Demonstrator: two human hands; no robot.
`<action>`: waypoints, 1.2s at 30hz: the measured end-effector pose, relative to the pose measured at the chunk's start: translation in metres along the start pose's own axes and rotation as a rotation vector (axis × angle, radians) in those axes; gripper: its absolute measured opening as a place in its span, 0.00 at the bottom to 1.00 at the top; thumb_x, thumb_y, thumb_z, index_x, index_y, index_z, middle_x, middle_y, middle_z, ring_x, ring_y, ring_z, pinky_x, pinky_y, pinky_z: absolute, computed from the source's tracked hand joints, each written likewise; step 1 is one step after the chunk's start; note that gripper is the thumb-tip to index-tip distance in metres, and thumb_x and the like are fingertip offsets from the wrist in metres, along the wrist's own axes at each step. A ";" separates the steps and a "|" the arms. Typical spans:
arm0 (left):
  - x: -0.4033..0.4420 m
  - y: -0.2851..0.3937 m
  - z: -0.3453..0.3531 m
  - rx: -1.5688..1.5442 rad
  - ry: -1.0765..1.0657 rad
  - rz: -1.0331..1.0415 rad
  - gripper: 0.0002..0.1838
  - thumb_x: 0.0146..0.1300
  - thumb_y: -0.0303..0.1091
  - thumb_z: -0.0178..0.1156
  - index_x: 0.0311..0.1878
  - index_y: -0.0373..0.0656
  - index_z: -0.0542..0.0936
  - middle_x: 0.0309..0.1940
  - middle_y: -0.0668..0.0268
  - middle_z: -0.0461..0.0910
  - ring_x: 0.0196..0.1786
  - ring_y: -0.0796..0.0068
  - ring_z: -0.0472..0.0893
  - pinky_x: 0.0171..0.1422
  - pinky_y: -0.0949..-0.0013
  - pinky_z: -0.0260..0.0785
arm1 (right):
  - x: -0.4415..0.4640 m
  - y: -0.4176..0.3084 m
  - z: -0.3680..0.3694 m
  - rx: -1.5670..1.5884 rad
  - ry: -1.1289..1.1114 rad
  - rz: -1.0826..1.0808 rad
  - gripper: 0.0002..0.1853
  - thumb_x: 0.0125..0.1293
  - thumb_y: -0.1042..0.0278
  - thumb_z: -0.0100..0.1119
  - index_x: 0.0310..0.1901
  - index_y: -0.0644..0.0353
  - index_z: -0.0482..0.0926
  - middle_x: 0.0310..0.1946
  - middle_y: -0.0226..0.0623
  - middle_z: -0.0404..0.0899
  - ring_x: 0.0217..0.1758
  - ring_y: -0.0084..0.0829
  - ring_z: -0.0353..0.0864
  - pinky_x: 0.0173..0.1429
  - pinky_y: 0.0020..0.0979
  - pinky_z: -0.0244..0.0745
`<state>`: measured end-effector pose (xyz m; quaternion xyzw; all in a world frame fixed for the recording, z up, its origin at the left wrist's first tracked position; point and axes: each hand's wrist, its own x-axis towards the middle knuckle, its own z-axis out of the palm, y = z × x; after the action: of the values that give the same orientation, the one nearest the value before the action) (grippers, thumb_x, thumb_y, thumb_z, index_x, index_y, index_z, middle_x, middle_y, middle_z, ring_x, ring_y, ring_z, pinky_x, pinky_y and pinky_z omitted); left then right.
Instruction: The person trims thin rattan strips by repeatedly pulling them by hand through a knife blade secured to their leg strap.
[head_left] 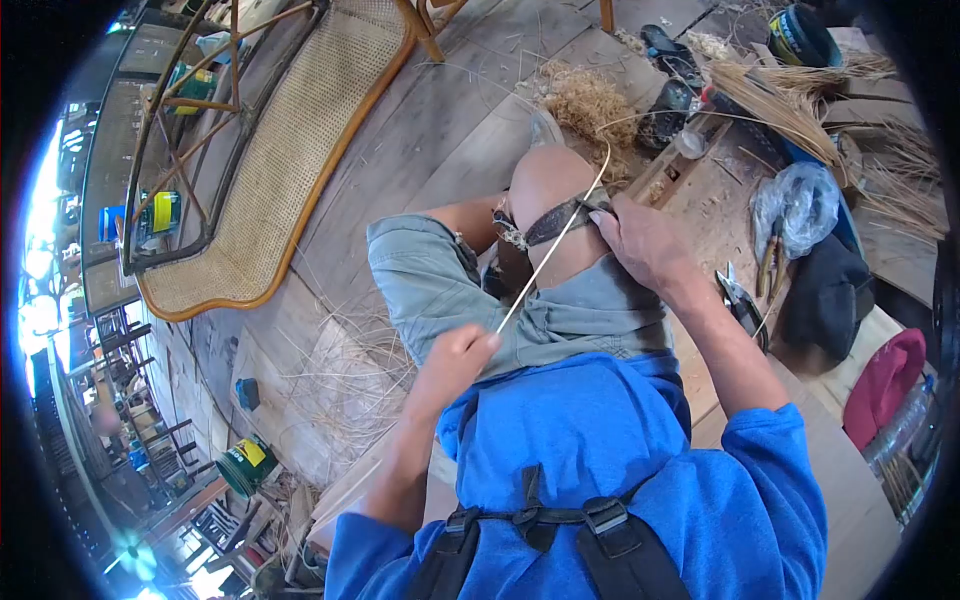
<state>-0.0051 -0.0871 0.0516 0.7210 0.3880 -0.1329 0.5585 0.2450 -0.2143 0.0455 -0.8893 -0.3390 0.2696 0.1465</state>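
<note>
In the head view, the left hand (pixel 455 368) has its fingers curled shut on 1 pale cane strip (pixel 540 268), which crosses the dark knee band (pixel 560 218). The right hand (pixel 645 240) rests its thumb on the band; whether its fingers pinch, I cannot tell. The bare knee (pixel 550 175) stands before curly shavings (pixel 595 105). Black-handled pliers (pixel 742 305) lie beside the right forearm.

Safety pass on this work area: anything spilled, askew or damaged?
Curly shavings lie heaped on the floor beyond the knee, and loose strands are scattered to the person's left. Untidy, probably work waste. The pale strip running from the left hand across the knee looks unbroken. No obvious damage.
</note>
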 end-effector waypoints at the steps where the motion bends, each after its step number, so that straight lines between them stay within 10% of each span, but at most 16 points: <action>1: -0.010 -0.003 -0.002 -0.009 0.012 -0.040 0.18 0.63 0.39 0.53 0.20 0.39 0.70 0.15 0.74 0.66 0.20 0.85 0.63 0.22 0.75 0.55 | 0.002 -0.001 -0.001 0.001 -0.018 0.000 0.22 0.68 0.47 0.42 0.38 0.62 0.73 0.33 0.56 0.78 0.40 0.57 0.76 0.43 0.48 0.70; 8: 0.058 0.050 0.032 -0.105 0.045 0.197 0.20 0.65 0.40 0.50 0.24 0.32 0.70 0.15 0.58 0.67 0.21 0.72 0.67 0.28 0.64 0.62 | 0.008 0.027 -0.001 0.174 0.089 -0.028 0.24 0.68 0.47 0.42 0.37 0.65 0.74 0.33 0.58 0.77 0.39 0.57 0.76 0.42 0.47 0.69; 15: 0.108 0.065 0.054 -0.071 0.067 0.245 0.20 0.65 0.40 0.50 0.20 0.37 0.69 0.15 0.70 0.66 0.20 0.82 0.65 0.24 0.71 0.58 | -0.008 -0.010 0.007 -0.136 0.005 0.007 0.18 0.68 0.51 0.44 0.41 0.59 0.73 0.30 0.52 0.79 0.37 0.54 0.78 0.41 0.49 0.71; 25: -0.041 0.003 -0.011 -0.104 -0.123 -0.130 0.19 0.66 0.38 0.51 0.19 0.45 0.65 0.16 0.79 0.60 0.22 0.87 0.58 0.22 0.74 0.51 | 0.003 -0.009 0.018 -0.071 0.017 0.001 0.19 0.68 0.50 0.44 0.39 0.62 0.71 0.29 0.54 0.79 0.36 0.54 0.78 0.40 0.50 0.71; 29: -0.103 -0.073 -0.042 0.273 -0.298 -0.164 0.20 0.64 0.42 0.52 0.19 0.41 0.69 0.14 0.71 0.65 0.19 0.83 0.65 0.23 0.73 0.58 | 0.005 0.009 0.027 -0.022 0.057 0.031 0.19 0.68 0.51 0.43 0.40 0.63 0.71 0.29 0.55 0.78 0.36 0.55 0.78 0.41 0.50 0.71; 31: -0.144 -0.124 -0.061 0.381 -0.240 -0.159 0.19 0.62 0.44 0.54 0.22 0.39 0.73 0.18 0.53 0.73 0.24 0.54 0.74 0.30 0.56 0.64 | 0.006 0.006 0.024 -0.030 0.045 0.045 0.20 0.68 0.51 0.43 0.40 0.63 0.71 0.29 0.56 0.78 0.36 0.56 0.78 0.41 0.50 0.71; 35: -0.167 -0.163 -0.096 1.023 -0.142 -0.649 0.12 0.59 0.41 0.55 0.35 0.42 0.80 0.32 0.50 0.79 0.35 0.52 0.79 0.40 0.51 0.69 | 0.006 -0.001 0.018 -0.020 0.023 0.038 0.20 0.68 0.51 0.43 0.40 0.64 0.71 0.30 0.57 0.78 0.38 0.57 0.77 0.43 0.50 0.70; 36: -0.152 -0.138 -0.094 0.959 0.110 -0.417 0.13 0.59 0.39 0.55 0.41 0.41 0.79 0.40 0.50 0.78 0.43 0.51 0.77 0.48 0.52 0.69 | 0.006 0.000 0.018 -0.014 0.020 0.020 0.20 0.68 0.51 0.43 0.40 0.64 0.71 0.31 0.57 0.78 0.38 0.57 0.77 0.44 0.50 0.70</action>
<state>-0.2267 -0.0539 0.0815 0.8090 0.4477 -0.3659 0.1060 0.2389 -0.2090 0.0289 -0.8964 -0.3304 0.2598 0.1409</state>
